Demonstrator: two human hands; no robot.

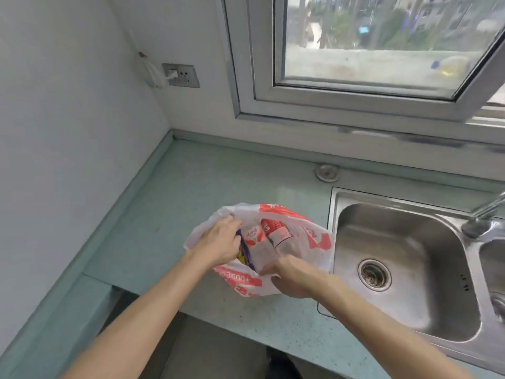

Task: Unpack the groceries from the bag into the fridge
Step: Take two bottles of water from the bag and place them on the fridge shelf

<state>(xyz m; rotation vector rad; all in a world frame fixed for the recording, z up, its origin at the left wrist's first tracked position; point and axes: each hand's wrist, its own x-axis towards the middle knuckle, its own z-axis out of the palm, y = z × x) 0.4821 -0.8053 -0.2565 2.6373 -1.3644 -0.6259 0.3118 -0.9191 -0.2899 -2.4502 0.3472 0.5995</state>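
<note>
Both forearms cross the counter (191, 192) front edge. The right hand (293, 277) is at the bag's near rim, fingers clenched on the film and thumb against the near end of a red-white carton (255, 243). The left hand (218, 242) is at the left rim, fingers curled over it and grasping the bag (314, 236).

The bag sits close to the front edge with its mouth open upward, and its right side reaches the left rim of the sink (396, 242). Inside it, the carton leans beside a second carton (276, 232), and a purple-yellow pack (244, 255) sits under the left hand.

A wide strip of counter shows between the bag and the left-edge upstand, and another between the bag and the back edge. A round metal cap (327, 172) sits near the back edge, behind the sink's left corner. The tap (486, 212) is at the far right. On the wall past the back-left corner is a socket (181, 75). The window (369, 50) is above the back edge.
</note>
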